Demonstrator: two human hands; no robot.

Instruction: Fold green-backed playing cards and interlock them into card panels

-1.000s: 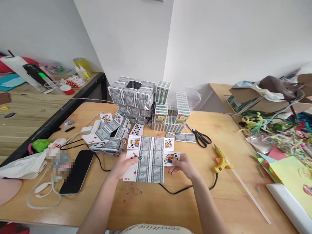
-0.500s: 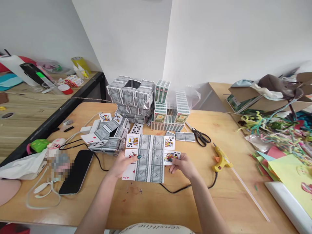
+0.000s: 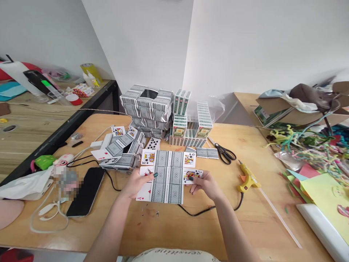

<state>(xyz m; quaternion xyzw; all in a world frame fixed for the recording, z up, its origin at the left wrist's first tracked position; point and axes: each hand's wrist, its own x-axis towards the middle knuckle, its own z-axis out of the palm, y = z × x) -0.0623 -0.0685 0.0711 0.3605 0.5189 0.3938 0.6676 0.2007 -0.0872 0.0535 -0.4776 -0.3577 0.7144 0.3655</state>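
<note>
Between my hands is a flat panel of joined playing cards [image 3: 168, 177], mostly patterned backs with face cards sticking out at both sides. My left hand [image 3: 135, 183] grips its left edge, thumb on top near the middle row. On the right edge, my right hand [image 3: 206, 185] pinches a jack, thumb over the face. The fingers under the panel are partly hidden. Behind my left hand lies an open box shape made of cards [image 3: 131, 153], with loose cards on it. A ten-like spade card [image 3: 153, 143] lies just beyond the panel.
Stacked card-built boxes [image 3: 147, 105] and boxed decks [image 3: 188, 134] stand at the back. Black scissors [image 3: 225, 154] and a yellow glue gun [image 3: 247, 178] with its cord lie to the right. A phone [image 3: 86, 191] and cables are at left; coloured paper [image 3: 321, 196] lies far right.
Almost nothing differs. The panel stays in both hands in nearly the same place, with only a slight shift of the view.
</note>
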